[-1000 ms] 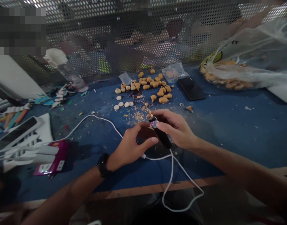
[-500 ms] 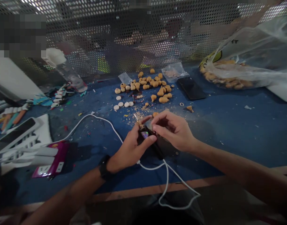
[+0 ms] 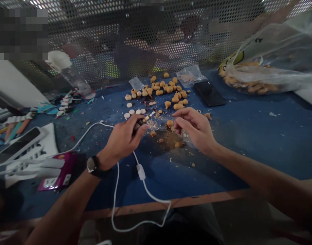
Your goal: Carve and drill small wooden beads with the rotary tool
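- The left hand (image 3: 122,137) is closed around a black tool (image 3: 138,126), its metal tip pointing forward and to the right, toward the white discs and the gourds.
- The right hand (image 3: 196,129) is half curled, with a narrow gap between thumb and forefinger; it is just right of a loose gourd (image 3: 170,124), and whether they touch is unclear.
- A white cord (image 3: 152,194) loops past the front edge of the table (image 3: 235,143), with a switch (image 3: 140,172) along it.
- Pale shavings (image 3: 154,126) lie between the hands, just beyond the tool's tip.
- Behind them sits a cluster of small tan gourds (image 3: 168,89), with white discs (image 3: 132,111) at its left front.
- A phone (image 3: 209,93) lies face up right of the cluster, near a small clear pouch (image 3: 190,77).
- Farther right, a big clear bag (image 3: 268,76) holds more tan pieces.
- On the left stand a bottle (image 3: 76,78), tilted, and, nearer, a purple pack (image 3: 60,173) lying flat.
- A dark watch (image 3: 93,165) circles the left wrist.
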`<control>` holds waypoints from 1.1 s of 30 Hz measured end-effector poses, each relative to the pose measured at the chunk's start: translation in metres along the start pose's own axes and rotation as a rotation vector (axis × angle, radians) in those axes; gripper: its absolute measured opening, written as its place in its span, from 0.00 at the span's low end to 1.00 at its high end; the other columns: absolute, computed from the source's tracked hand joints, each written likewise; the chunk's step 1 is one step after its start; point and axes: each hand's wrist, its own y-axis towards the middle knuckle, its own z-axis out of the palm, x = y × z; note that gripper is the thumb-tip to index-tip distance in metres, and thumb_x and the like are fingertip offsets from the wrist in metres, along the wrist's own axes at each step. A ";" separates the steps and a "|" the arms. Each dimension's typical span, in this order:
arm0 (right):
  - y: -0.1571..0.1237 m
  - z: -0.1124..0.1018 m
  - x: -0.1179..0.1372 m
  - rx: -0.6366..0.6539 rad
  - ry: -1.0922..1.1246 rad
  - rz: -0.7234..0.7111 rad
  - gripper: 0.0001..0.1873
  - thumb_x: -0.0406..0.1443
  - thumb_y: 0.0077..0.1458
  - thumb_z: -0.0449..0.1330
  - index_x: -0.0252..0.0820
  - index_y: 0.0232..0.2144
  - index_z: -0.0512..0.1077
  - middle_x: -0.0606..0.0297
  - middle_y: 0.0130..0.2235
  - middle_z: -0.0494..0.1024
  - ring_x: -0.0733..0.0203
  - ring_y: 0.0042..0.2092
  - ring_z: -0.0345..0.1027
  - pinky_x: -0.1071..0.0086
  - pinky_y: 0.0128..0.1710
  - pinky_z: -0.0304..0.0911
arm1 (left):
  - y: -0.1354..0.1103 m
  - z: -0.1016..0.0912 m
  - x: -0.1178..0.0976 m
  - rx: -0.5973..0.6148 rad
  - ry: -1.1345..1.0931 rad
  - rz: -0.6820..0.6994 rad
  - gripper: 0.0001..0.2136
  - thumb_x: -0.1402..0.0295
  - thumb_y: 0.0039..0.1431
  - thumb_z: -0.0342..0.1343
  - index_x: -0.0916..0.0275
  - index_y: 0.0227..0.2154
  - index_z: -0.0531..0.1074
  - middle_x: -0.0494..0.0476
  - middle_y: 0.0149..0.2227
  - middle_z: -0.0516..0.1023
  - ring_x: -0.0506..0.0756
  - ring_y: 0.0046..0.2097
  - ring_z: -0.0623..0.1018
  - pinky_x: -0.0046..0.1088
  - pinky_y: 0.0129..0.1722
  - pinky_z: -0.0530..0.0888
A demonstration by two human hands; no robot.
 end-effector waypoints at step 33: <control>-0.009 0.005 0.001 0.437 -0.831 -0.606 0.12 0.33 0.70 0.52 0.40 0.34 0.72 0.59 0.31 0.79 0.58 0.33 0.70 0.65 0.34 0.63 | -0.020 0.038 -0.012 -0.058 0.560 0.629 0.07 0.72 0.70 0.47 0.60 0.34 0.66 0.55 0.31 0.77 0.54 0.29 0.77 0.31 0.25 0.68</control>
